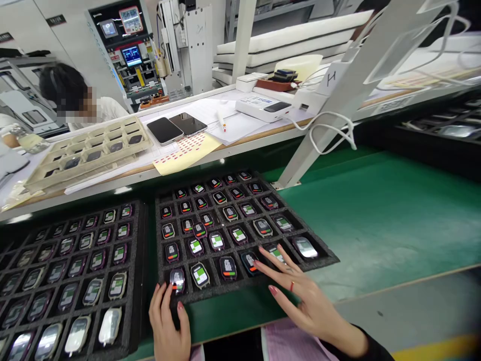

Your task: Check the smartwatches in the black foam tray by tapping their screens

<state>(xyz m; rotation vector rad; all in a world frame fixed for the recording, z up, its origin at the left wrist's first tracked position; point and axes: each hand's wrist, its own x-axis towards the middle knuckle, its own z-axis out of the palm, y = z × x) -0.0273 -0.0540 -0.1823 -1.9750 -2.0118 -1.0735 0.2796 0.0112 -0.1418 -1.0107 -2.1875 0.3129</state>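
In front of me lies a black foam tray (240,250) whose pockets hold many smartwatches without straps, their screens lit. My left hand (169,321) rests at the near left corner of this tray, fingers stretched out, with fingertips by a corner smartwatch (177,280). Over the near right side, my right hand (300,296) has its fingers spread. Its fingertips reach a dark blue smartwatch (248,261) and partly cover a smartwatch with a green and white screen (277,253). Neither hand appears to grasp anything. One watch (200,230) sits across a divider between pockets.
A second foam tray (141,281) of watches stands close on the left. Behind runs a raised shelf with a beige plastic tray (93,150), two phones (165,130) and a white box (263,108). A slanted white post (319,135) rises from the green bench (394,210). A co-worker (75,95) sits beyond.
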